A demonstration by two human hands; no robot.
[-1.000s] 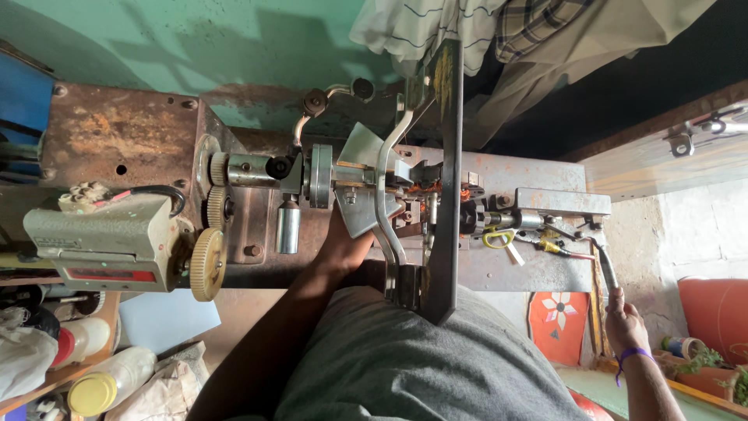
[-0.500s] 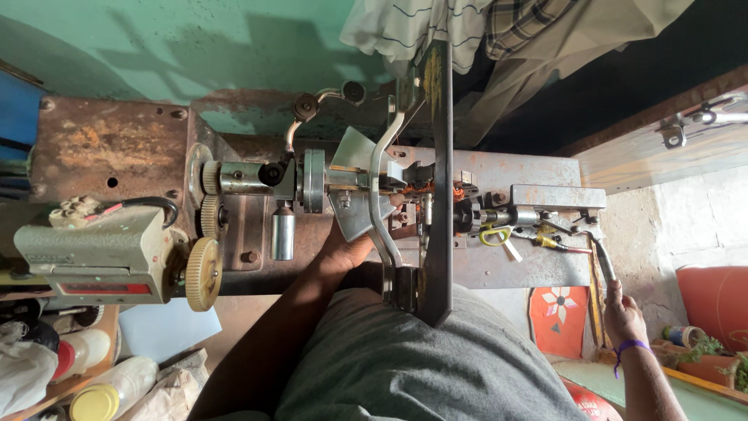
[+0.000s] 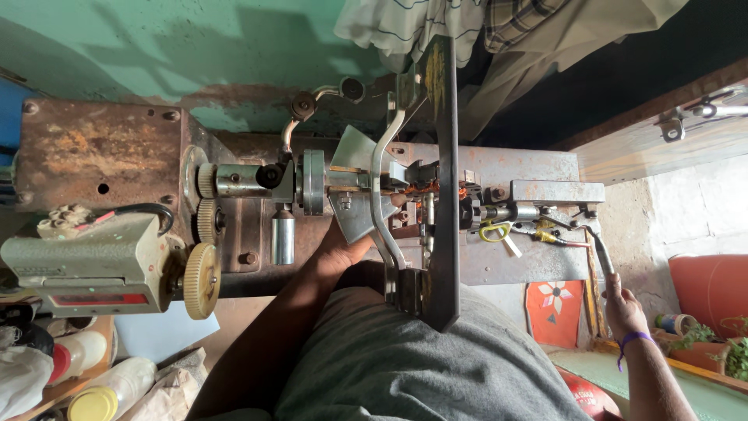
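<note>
The left hand [image 3: 336, 248] touches the metal machine [image 3: 405, 195] from below; whether it grips, I cannot tell. The right hand [image 3: 621, 302] is closed around a handle [image 3: 601, 253] right of the machine.

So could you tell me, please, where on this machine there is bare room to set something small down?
The rusty plate at far left is bare above the grey motor box. Another bare strip of grey base plate lies below the yellow-handled scissors. The middle, around the left hand, is crowded.
</note>
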